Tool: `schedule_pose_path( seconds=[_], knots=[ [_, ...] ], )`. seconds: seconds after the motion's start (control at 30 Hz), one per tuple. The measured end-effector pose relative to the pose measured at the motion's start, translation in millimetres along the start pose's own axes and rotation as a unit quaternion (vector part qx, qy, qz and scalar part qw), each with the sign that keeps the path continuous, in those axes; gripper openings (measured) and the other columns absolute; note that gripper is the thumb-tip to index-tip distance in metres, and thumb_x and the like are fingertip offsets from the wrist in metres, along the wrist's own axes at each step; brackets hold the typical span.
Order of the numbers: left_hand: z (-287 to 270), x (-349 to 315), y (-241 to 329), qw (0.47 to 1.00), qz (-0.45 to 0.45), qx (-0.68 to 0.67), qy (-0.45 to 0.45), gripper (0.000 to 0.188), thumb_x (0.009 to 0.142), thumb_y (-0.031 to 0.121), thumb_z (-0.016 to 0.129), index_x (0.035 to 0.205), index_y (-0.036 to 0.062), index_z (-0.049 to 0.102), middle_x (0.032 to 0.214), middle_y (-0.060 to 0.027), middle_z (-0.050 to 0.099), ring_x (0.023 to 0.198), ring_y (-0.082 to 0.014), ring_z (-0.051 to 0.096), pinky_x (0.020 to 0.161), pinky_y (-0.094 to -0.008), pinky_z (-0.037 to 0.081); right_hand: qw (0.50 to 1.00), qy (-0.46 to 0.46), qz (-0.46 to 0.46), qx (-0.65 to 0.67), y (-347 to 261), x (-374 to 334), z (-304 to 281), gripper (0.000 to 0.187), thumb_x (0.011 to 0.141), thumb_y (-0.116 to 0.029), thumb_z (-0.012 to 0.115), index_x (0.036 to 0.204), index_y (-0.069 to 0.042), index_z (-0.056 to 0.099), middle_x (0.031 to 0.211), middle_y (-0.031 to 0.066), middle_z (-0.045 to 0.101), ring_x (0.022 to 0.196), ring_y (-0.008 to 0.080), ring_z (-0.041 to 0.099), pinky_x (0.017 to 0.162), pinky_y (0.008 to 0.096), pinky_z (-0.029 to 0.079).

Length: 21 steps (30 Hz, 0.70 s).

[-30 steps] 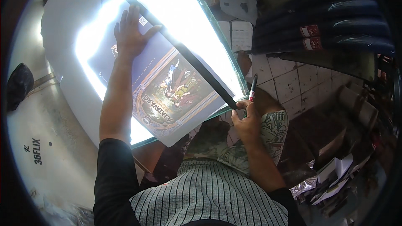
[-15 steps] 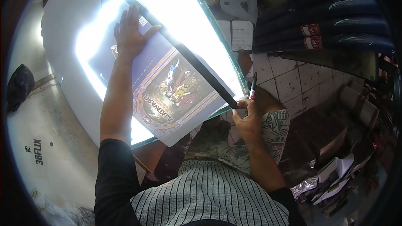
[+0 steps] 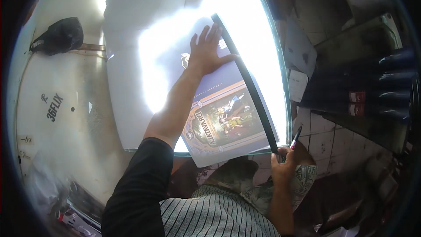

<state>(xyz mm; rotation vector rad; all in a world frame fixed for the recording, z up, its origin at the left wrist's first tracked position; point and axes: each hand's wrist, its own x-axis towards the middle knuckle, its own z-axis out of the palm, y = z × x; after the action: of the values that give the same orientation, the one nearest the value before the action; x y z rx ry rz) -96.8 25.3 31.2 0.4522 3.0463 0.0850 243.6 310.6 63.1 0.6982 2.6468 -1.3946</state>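
Note:
My left hand (image 3: 207, 53) lies with its fingers spread on a blue printed sheet (image 3: 210, 79), its fingertips and thumb touching a long black ruler (image 3: 251, 79). The sheet carries a framed colour picture of figures and rests on a brightly lit glass light table (image 3: 280, 61), its lower corner reaching past the near edge. At the ruler's near end, my right hand (image 3: 283, 165) is closed, with the thumb by the ruler's tip. A marker pen (image 3: 296, 138) with a dark upper end and a white and red body sticks up from that hand.
Large white paper (image 3: 127, 83) covers the left part of the glass. A pale board (image 3: 74, 87) with a black plastic bag (image 3: 66, 35) stands further left. Dark blue wrapped rolls (image 3: 364, 79) lie at the right, above white floor tiles (image 3: 320, 127).
The whole view has shifted, so the table, ruler and hands now appear lower and further right. Both hands keep their places along the ruler, and the pen stays in my right hand.

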Motion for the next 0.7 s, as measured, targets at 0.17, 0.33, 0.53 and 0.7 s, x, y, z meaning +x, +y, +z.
schedule_pose_path(
  seconds=[0.17,0.33,0.53,0.7],
  knots=[
    [-5,-2,2,0.999,-0.001,-0.039,-0.012,0.117,0.077,0.086,0.055,0.16,0.0087,0.026,0.169,-0.0102,0.02,0.157,-0.0299,0.013,0.124,-0.0572,0.008,1.0,0.001,0.001,-0.028,-1,-1,-1,0.032,0.077,0.001,0.076,0.105,-0.005,0.062,0.099,0.0098,0.069,0.097,0.0254,0.068,0.092,0.0374,0.051],
    [-6,0,5,0.999,0.002,-0.034,-0.019,0.117,0.078,0.087,0.053,0.161,0.0096,0.024,0.169,-0.0113,0.018,0.157,-0.0297,0.012,0.124,-0.058,0.007,0.999,0.004,0.022,0.025,11,-2,3,0.032,0.078,0.002,0.076,0.105,-0.004,0.062,0.1,0.0098,0.068,0.098,0.0248,0.067,0.092,0.0372,0.051],
    [-4,-2,3,0.999,0.001,-0.038,-0.02,0.118,0.078,0.088,0.052,0.161,0.0096,0.024,0.17,-0.0119,0.017,0.157,-0.0293,0.011,0.124,-0.057,0.006,1.0,-0.002,0.018,0.004,-1,-1,-1,0.032,0.078,0.002,0.076,0.106,-0.003,0.062,0.101,0.01,0.067,0.098,0.0246,0.066,0.093,0.0369,0.05],
    [-1,0,0,0.999,0.005,-0.03,-0.017,0.117,0.078,0.088,0.051,0.161,0.0109,0.023,0.17,-0.0114,0.018,0.157,-0.0288,0.01,0.123,-0.0591,0.007,1.0,0.0,0.0,-0.017,0,0,-1,0.032,0.078,0.001,0.076,0.106,-0.003,0.062,0.1,0.0106,0.067,0.097,0.0257,0.067,0.093,0.0373,0.051]
  ],
)
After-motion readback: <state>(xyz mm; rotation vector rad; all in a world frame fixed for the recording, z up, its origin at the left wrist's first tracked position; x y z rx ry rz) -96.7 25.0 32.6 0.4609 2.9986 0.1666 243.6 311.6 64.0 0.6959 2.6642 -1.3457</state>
